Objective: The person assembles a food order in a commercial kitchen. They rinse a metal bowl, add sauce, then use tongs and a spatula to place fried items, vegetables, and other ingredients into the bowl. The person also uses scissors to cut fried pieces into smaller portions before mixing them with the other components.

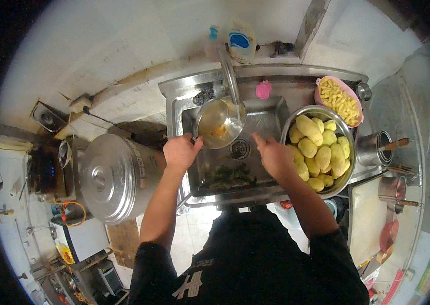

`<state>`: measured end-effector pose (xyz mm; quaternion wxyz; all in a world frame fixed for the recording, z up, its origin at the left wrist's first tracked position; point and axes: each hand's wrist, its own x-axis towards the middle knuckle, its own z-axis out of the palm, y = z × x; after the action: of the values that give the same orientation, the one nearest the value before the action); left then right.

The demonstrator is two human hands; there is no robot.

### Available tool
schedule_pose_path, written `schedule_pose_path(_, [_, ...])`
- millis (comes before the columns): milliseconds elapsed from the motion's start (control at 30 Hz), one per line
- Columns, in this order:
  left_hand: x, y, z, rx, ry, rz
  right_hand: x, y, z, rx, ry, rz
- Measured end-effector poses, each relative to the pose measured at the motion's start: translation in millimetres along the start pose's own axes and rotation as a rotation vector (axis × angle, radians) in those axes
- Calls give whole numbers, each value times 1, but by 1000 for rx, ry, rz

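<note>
Under the tap (228, 76) in the sink (272, 117), a round metal pan (209, 118) holds cloudy water with orange-brown bits. My left hand (180, 152) is closed at the pan's near left edge, on what looks like its handle, mostly hidden by the fingers. Over the sink's right part is my right hand (275, 156), its index finger stretched out and nothing visible in it. Beside that hand, a large steel bowl (348, 189) is heaped with peeled potatoes (321, 155). Dark green leafy scraps (229, 175) lie on the sink floor near the drain (240, 148).
A pink basket (359, 108) of cut yellow pieces stands behind the bowl. At the back rim lies a pink cloth (263, 90). To the left is a big lidded metal pot (110, 178); steel pots (372, 150) with wooden-handled tools are on the right.
</note>
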<state>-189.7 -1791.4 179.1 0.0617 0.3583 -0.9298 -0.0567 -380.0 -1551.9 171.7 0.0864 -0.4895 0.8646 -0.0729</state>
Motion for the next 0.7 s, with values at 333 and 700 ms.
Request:
schedule_pose_path(333, [1,19,11,-95,14,12,-6,25,-29,-201,-57,-107])
schedule_pose_path(700, [-11,13,20,-73,111,91,-15,40,-61,-115,60,39])
